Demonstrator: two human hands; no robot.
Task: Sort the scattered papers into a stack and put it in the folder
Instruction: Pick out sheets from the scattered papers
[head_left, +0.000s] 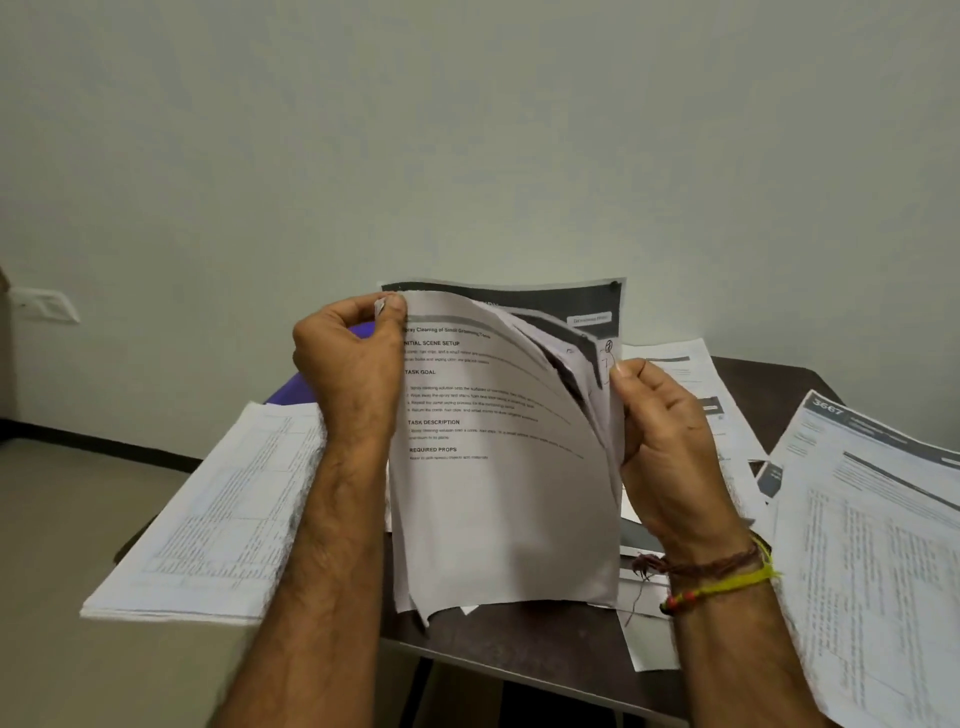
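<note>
Both grips, left hand (353, 364) and right hand (670, 441), pinch the upright paper stack (498, 493) between them.

I see little bare surface on the dark table (530, 631): only a strip along its near edge, below the held-up stack of papers (498, 467), and a patch at the far right corner. A pile of sheets (218, 519) overhangs the left edge and blocks that side. Loose sheets (872, 545) cover the right edge and spill past it. More papers (691, 384) lie behind the stack. My clearest passage is the air above the table, before the wall (467, 130).
</note>
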